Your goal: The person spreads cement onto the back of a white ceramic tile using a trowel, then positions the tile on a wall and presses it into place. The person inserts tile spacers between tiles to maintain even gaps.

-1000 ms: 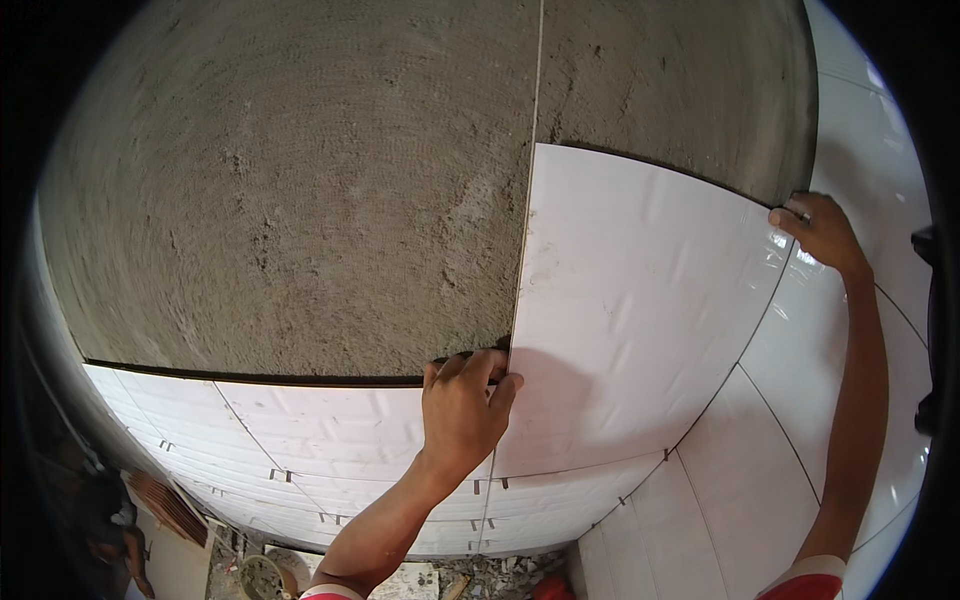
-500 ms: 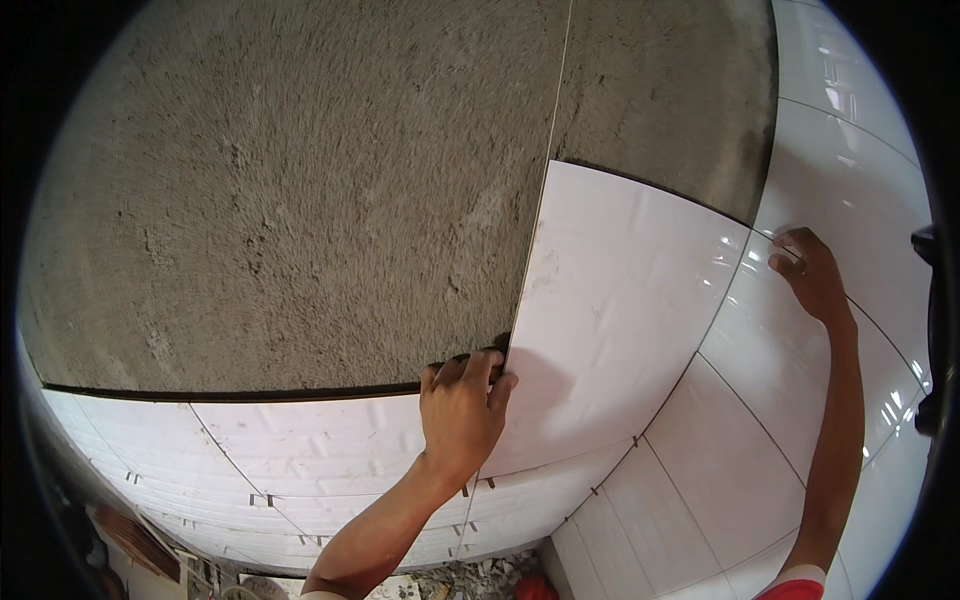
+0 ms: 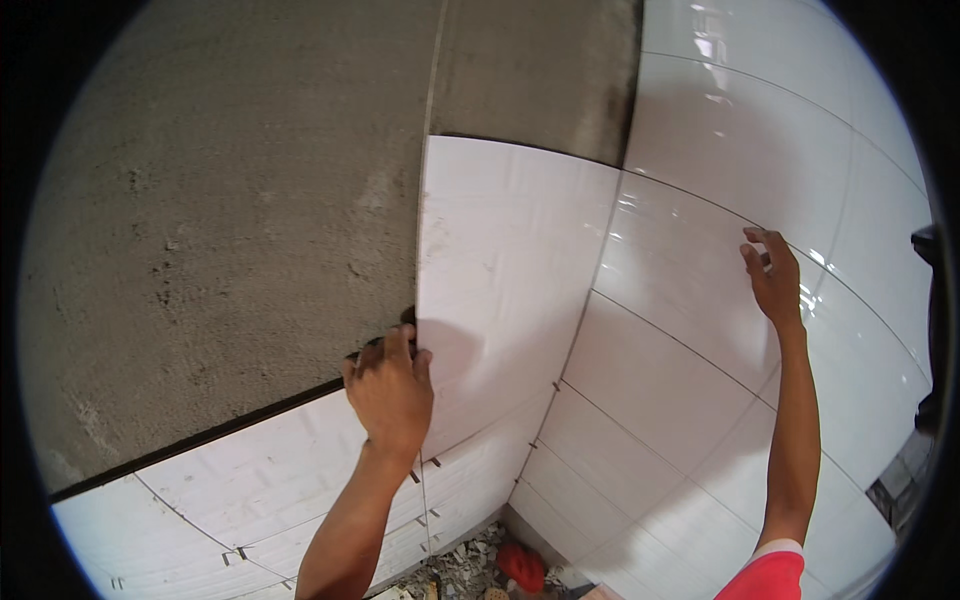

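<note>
My left hand (image 3: 388, 390) is at the top edge of the lower white wall tile (image 3: 250, 450), its bent fingers hooked over the rim. Beside its thumb stands the upright edge of a taller white tile (image 3: 510, 240). Dark patches show behind the fingertips; whether they are shadow or an object is unclear. My right hand (image 3: 775, 280) is raised in front of the glossy right-hand wall (image 3: 700, 240), close to a joint line. Its thumb and forefinger are curved and apart, with nothing clearly visible between them.
Rough grey cement (image 3: 230, 220) covers the wall at upper left, and a thin upright string (image 3: 432, 80) runs over it. Small spacers (image 3: 235, 556) stick out of the lower tile joints. Rubble (image 3: 465, 565) and a red object (image 3: 521, 568) lie at the wall's foot.
The view has swung to the right, so the wall corner sits further left. My left hand keeps its place at the tile edge. My right hand has moved away from the corner along the right wall.
</note>
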Demonstrator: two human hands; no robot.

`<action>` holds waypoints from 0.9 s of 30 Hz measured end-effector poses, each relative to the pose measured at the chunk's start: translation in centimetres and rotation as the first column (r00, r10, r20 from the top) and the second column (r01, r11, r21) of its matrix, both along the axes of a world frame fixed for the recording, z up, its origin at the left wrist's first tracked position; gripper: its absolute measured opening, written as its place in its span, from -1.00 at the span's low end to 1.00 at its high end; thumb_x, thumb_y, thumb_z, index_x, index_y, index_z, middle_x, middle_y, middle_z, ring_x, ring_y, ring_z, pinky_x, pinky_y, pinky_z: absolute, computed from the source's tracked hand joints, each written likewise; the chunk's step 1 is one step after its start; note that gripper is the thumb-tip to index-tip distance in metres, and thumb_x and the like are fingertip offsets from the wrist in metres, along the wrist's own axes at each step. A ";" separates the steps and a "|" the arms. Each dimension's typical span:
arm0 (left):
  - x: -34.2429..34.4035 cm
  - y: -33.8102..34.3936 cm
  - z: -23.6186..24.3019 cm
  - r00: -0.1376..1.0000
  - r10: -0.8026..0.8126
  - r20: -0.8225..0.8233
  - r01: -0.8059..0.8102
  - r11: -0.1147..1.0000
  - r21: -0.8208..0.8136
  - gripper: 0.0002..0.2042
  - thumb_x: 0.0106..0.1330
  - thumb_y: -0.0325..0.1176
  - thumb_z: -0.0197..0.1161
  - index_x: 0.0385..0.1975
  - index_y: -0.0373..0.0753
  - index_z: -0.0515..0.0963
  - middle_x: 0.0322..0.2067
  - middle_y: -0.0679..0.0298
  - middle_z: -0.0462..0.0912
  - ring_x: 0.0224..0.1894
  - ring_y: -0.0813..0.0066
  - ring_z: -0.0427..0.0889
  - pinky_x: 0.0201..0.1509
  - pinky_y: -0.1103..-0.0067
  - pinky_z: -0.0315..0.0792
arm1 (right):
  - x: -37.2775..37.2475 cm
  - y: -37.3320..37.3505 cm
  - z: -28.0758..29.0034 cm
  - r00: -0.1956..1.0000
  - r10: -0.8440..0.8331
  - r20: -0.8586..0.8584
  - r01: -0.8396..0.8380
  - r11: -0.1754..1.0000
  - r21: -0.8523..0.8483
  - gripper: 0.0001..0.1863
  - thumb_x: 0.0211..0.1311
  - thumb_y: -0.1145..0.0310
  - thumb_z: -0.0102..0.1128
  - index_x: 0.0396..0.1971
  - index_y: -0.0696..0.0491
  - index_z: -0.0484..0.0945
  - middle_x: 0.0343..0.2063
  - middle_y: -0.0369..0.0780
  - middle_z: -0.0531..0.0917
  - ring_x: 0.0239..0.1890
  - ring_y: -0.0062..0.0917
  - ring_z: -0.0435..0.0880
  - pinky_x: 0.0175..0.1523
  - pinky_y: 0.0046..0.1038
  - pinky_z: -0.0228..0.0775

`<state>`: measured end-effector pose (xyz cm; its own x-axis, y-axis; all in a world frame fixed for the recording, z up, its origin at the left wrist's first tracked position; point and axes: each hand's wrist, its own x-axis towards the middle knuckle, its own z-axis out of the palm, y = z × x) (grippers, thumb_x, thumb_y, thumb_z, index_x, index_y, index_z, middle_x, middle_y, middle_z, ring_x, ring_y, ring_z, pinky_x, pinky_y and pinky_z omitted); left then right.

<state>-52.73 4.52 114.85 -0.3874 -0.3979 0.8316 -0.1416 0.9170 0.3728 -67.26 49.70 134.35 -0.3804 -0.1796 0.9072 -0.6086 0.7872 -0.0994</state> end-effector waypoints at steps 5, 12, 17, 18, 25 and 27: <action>0.0 0.1 0.0 0.999 0.012 0.034 -0.011 0.999 -0.030 -0.64 0.09 -0.35 0.57 -0.14 -0.15 0.59 -0.38 0.30 0.79 -0.25 0.35 0.73 -0.08 0.37 0.42 | 2.2 2.1 -0.3 0.996 -0.089 -0.011 0.090 0.995 0.047 -0.73 0.40 0.37 0.25 0.02 0.12 0.61 -0.06 -0.14 0.73 -0.39 -0.46 0.66 -0.24 -0.48 0.50; -0.4 0.0 -0.4 0.999 0.035 -0.034 -0.038 0.996 -0.079 -0.65 0.10 -0.39 0.55 -0.14 -0.17 0.58 -0.35 0.32 0.79 -0.27 0.34 0.71 -0.10 0.37 0.39 | 1.7 3.8 -0.1 0.995 -0.092 0.031 0.091 0.995 0.028 -0.74 0.40 0.38 0.25 0.02 0.14 0.61 -0.08 -0.13 0.73 -0.30 -0.42 0.72 -0.19 -0.44 0.52; -0.5 -0.1 -0.4 0.999 0.022 -0.042 -0.025 0.998 -0.053 -0.71 0.14 -0.36 0.53 -0.18 -0.16 0.61 -0.37 0.35 0.78 -0.32 0.35 0.71 -0.13 0.40 0.37 | -0.3 2.9 0.8 0.998 -0.056 -0.016 0.057 0.996 0.067 -0.77 0.41 0.39 0.23 -0.03 0.17 0.62 -0.11 -0.14 0.74 -0.30 -0.42 0.72 -0.16 -0.44 0.54; -0.5 -0.1 -0.5 0.998 0.024 -0.065 -0.028 0.997 -0.066 -0.73 0.14 -0.36 0.53 -0.19 -0.15 0.62 -0.38 0.35 0.78 -0.32 0.36 0.71 -0.14 0.40 0.37 | -0.6 2.6 0.9 0.999 -0.036 0.038 0.036 0.999 -0.002 -0.77 0.41 0.39 0.23 -0.04 0.18 0.62 -0.11 -0.14 0.74 -0.32 -0.43 0.71 -0.16 -0.44 0.54; -0.7 0.1 -0.6 0.999 0.032 -0.025 -0.032 0.999 -0.001 -0.75 0.18 -0.38 0.52 -0.19 -0.12 0.62 -0.39 0.44 0.76 -0.26 0.40 0.69 -0.02 0.36 0.37 | -1.3 2.7 0.7 0.998 -0.054 0.024 0.054 0.999 -0.006 -0.75 0.40 0.36 0.23 -0.03 0.17 0.63 -0.15 -0.20 0.76 -0.51 -0.63 0.57 -0.29 -0.54 0.51; -0.7 0.1 -0.6 0.999 0.031 -0.009 -0.031 1.000 -0.003 -0.74 0.18 -0.37 0.52 -0.17 -0.12 0.61 -0.38 0.44 0.75 -0.26 0.40 0.70 -0.01 0.36 0.38 | -1.2 2.7 0.7 0.998 -0.001 0.061 0.005 0.998 -0.065 -0.71 0.41 0.33 0.22 -0.01 0.20 0.63 -0.13 -0.21 0.75 -0.54 -0.66 0.53 -0.31 -0.53 0.50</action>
